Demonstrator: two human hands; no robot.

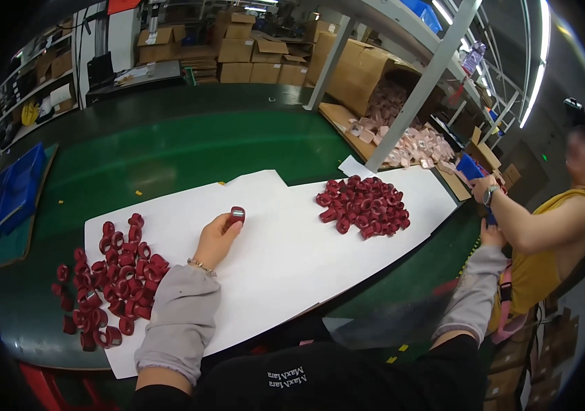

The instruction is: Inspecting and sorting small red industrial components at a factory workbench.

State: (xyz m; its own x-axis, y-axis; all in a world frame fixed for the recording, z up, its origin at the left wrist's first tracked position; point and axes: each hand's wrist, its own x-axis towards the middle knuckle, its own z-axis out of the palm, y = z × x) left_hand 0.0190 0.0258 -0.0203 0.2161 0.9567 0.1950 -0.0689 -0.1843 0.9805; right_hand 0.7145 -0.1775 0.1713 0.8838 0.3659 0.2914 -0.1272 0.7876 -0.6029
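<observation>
left hand [218, 239] pinches red ring [237, 214] at fingertips (over white sheet [292, 253]).

Bright overhead strip lights [533, 75] at upper right; sharp centre, fisheye bending, and dark vignetted corners.

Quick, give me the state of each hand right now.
Left hand: closed on a small dark red ring-shaped part, pinched at the fingertips.
Right hand: mostly hidden at the table edge beside a co-worker; cannot be told.

Two heaps of red rings [363, 204] — one white sheet [285, 253].
</observation>
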